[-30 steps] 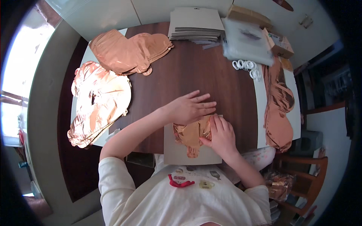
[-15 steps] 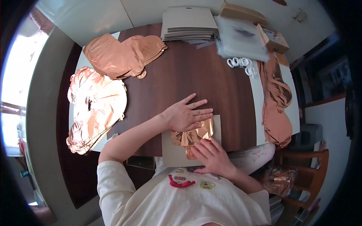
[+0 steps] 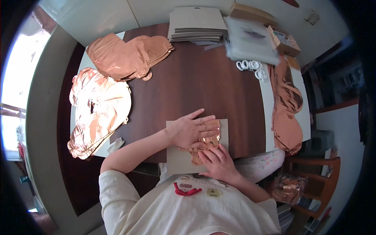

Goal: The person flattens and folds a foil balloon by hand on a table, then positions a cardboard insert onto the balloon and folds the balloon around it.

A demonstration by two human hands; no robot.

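Note:
A folded rose-gold foil balloon [image 3: 212, 138] lies on a grey-beige cardboard sheet [image 3: 177, 163] at the near edge of the table. My left hand [image 3: 188, 131] rests palm down across the foil, its fingers spread and pointing right. Close below it, my right hand [image 3: 218, 164] touches the foil's lower right edge with fingers extended. A narrow foil tab sticks out of the folded piece toward me. Both hands cover part of the foil, so its full outline is hidden.
Stacks of rose-gold foil balloons lie at the left [image 3: 103, 102], far left [image 3: 125, 56] and right [image 3: 288, 109]. At the back are stacked cardboard sheets [image 3: 197, 21], clear plastic bags [image 3: 250, 43], white ribbon rolls [image 3: 250, 65] and a small box [image 3: 286, 41]. A wooden chair [image 3: 333, 180] stands at right.
My left hand has slid down over the foil, toward me. The right hand has stayed near the foil's lower edge, its fingers shifted slightly.

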